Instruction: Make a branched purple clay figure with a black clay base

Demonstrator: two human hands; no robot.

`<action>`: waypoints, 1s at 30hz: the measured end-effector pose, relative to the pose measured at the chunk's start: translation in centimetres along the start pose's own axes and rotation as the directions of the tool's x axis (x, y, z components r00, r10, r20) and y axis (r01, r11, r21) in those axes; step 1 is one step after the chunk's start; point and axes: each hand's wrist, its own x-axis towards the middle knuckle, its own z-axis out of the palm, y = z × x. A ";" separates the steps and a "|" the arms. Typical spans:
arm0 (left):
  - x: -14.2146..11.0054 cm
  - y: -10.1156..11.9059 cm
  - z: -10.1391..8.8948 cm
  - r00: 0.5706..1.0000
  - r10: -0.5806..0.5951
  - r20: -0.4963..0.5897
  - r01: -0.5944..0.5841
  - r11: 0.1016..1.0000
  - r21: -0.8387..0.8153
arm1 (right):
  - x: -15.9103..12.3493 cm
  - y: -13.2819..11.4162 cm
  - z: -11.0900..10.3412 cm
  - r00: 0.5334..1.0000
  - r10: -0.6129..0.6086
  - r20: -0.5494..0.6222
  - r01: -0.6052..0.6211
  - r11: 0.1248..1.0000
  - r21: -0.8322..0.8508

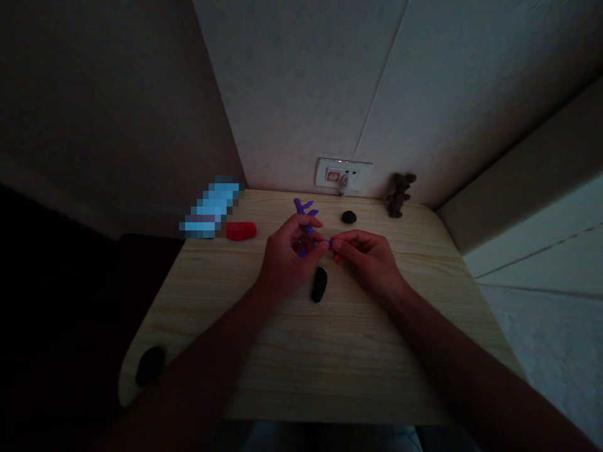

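Observation:
My left hand (pixel 288 262) is closed around a purple figure that looks like modelling clay (pixel 298 206), its thin branching limbs sticking up past the fingers. Close beside it, my right hand (pixel 371 258) pinches at a small purple bit where both sets of fingertips meet. The fingers hide most of that spot, and the dim light blurs what lies between them. Just below the hands lies an elongated black lump (pixel 319 285) on the wooden tabletop (pixel 339 358).
A round black lump (pixel 349 217) and a brown animal-like figure (pixel 399 198) are near the wall. A red oblong piece (pixel 242 231) lies by a pixelated bright object (pixel 211 210) at left. Another black lump (pixel 151 366) sits front left. A wall socket (pixel 325 172) holds a plug.

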 end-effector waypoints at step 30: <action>-0.1 0.3 0.1 1.000 -0.028 0.001 0.028 0.999 -0.028 | 0.0 0.0 0.1 0.997 -0.044 -0.065 0.043 0.999 -0.013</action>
